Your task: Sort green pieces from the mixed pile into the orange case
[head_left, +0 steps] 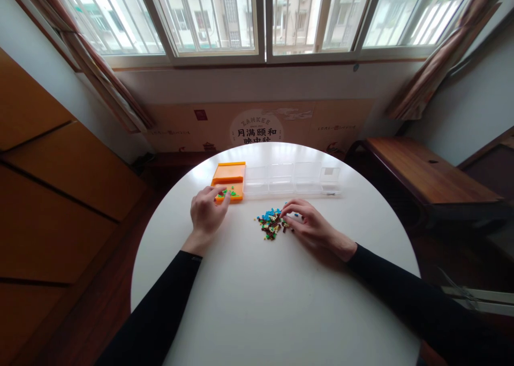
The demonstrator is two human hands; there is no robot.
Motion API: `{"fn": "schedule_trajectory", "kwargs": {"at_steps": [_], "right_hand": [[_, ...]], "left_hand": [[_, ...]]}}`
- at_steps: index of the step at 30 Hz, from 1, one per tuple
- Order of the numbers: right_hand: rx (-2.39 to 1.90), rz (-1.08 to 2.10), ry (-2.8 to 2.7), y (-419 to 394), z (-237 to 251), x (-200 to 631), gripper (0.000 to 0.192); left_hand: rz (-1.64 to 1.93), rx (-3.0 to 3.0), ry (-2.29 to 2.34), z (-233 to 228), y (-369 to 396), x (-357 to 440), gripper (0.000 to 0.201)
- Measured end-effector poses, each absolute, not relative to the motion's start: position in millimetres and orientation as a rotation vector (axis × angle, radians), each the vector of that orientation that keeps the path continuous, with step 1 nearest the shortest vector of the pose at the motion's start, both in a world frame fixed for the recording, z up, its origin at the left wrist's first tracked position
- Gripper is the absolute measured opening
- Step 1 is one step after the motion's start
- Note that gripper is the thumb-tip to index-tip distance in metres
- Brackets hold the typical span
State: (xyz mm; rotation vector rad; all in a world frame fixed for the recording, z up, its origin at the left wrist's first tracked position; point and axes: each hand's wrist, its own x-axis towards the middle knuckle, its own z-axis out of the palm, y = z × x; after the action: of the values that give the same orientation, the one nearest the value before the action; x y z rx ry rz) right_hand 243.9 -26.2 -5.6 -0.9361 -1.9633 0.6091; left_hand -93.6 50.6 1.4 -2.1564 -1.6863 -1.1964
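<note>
My left hand (209,210) rests at the near left corner of an orange tray (228,180), with thumb and index finger apart over its near compartment. Several small green pieces (233,192) lie in that compartment. A loose heap of tiny building bricks (271,224), blue, brown, green and yellow, is spread on the white table. At the heap's right side, my right hand (309,227) has its fingers curled and the thumb and index tips close together. Whatever lies between those tips is too small to make out.
Beyond the heap, a clear plastic compartment box (289,181) extends right from the orange tray. Everything stands on a round white table (257,302). A wooden bench (433,170) is at the right, wooden cabinets (52,195) at the left, and a window behind.
</note>
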Motion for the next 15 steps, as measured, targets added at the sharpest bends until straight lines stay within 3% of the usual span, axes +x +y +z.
{"fn": "schedule_trajectory", "kwargs": {"at_steps": [6,15], "right_hand": [[-0.956,0.548,-1.98,-24,-8,247,0.013],[-0.971,0.47,-2.026,-23,-7,247,0.021]], "left_hand": [[-1.319,-2.446,-1.413,8,31,-71,0.017],[-1.19,-3.097,-0.924,10,15,-52,0.007]]}}
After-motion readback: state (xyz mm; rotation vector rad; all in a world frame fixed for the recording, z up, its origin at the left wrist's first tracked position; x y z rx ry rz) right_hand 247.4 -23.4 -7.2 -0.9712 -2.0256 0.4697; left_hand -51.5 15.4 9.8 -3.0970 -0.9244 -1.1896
